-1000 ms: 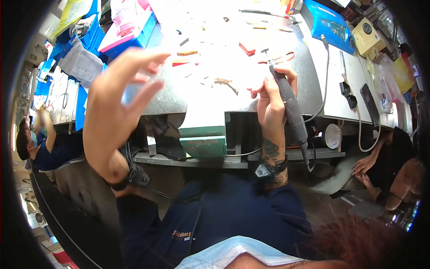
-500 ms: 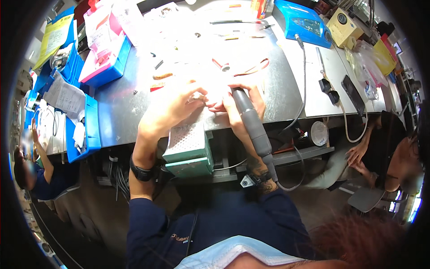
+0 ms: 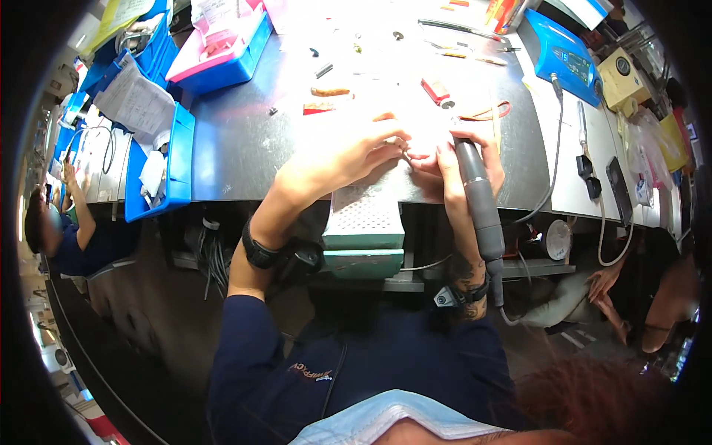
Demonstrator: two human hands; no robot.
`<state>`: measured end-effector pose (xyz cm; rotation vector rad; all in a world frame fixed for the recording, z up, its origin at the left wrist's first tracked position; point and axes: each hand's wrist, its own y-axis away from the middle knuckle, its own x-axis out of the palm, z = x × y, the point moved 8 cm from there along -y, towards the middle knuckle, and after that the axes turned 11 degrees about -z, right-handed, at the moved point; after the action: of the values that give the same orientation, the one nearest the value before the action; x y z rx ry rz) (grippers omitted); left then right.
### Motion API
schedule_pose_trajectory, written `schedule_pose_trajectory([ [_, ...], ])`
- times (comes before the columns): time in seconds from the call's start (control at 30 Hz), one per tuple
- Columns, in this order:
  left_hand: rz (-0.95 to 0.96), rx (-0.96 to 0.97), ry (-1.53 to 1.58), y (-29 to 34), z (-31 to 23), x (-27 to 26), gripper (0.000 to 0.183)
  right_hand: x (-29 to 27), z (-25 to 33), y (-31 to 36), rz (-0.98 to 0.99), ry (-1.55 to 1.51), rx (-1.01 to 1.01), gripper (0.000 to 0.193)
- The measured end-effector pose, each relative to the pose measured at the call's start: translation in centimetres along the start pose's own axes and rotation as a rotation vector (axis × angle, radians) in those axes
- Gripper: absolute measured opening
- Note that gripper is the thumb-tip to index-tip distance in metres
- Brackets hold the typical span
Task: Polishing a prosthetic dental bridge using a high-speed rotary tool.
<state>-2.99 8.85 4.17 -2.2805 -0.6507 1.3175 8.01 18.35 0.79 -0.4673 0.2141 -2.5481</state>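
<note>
My right hand (image 3: 488, 157) is wrapped round a thick dark grey rotary handpiece (image 3: 480, 199), whose cord leaves its lower end. Close beside it, my left hand (image 3: 367, 153) is closed in a pinch near the handpiece's far end. A tiny pale piece seems to sit between its fingertips, but glare and fingers hide its kind. Below both hands, a green box with a perforated pale top (image 3: 365, 219) juts from the bench edge. Beyond the hands lie a small red object with a round metal end (image 3: 436, 92), a brownish stick (image 3: 330, 92) and a red strip (image 3: 319, 108).
Blue bins (image 3: 185, 167) with papers stand at the left, one with a pink tray (image 3: 204, 63). At the right are a blue control box (image 3: 556, 55) with a cord, a yellow box (image 3: 624, 78) and a phone (image 3: 618, 189). Other people sit at both sides.
The whole view has shifted, so the bench things appear farther right and higher. My hands stay close together, with the handpiece still in the right one and now more upright in the picture.
</note>
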Motion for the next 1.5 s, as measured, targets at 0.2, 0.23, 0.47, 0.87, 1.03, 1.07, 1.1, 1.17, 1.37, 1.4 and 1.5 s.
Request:
schedule_pose_trajectory([
  [0.2, -0.006, -0.019, 0.003, 0.2, 0.7, 0.0, 0.018, 0.5, 0.4, 0.2, -0.021, 0.036, -0.03, 0.021],
  [0.23, 0.013, -0.035, 0.013, 0.4, 0.9, 0.1, 0.02, 0.7, 0.5, 0.2, -0.021, 0.044, -0.045, 0.02],
  [0.47, 0.006, -0.027, -0.011, 0.2, 0.4, 0.3, 0.023, 0.2, 1.5, 0.2, -0.003, 0.137, -0.166, 0.02],
  [0.87, 0.015, -0.09, 0.037, -0.6, 0.1, -0.1, 0.014, 0.5, 2.1, -0.1, 0.034, 0.194, -0.21, 0.02],
  [1.03, -0.019, -0.105, 0.027, -0.4, 0.4, 0.0, 0.014, 0.4, 0.3, -0.2, 0.05, 0.049, -0.091, 0.02],
  [1.07, -0.036, -0.107, 0.025, -0.4, 0.5, -0.2, 0.015, 0.4, 0.0, -0.1, 0.05, 0.036, -0.051, 0.02],
  [1.1, -0.072, -0.061, 0.031, -0.7, 0.2, -0.6, 0.019, 0.5, -0.3, 0.0, 0.049, 0.023, -0.014, 0.02],
  [1.17, -0.126, -0.029, 0.049, -1.0, -0.4, -0.8, 0.022, -0.1, -0.3, 0.0, 0.033, 0.002, 0.022, 0.02],
  [1.37, -0.404, 0.004, 0.011, -0.6, -0.1, -3.0, 0.024, 2.2, 1.7, -1.9, 0.098, -0.135, -0.014, 0.021],
  [1.4, -0.432, 0.02, 0.014, -0.8, -0.3, -3.2, 0.024, 2.8, 2.9, -2.8, 0.12, -0.143, -0.047, 0.021],
  [1.5, -0.521, 0.008, 0.078, -1.4, -0.8, -3.8, 0.023, 4.7, 5.0, -5.6, 0.195, -0.127, -0.049, 0.028],
])
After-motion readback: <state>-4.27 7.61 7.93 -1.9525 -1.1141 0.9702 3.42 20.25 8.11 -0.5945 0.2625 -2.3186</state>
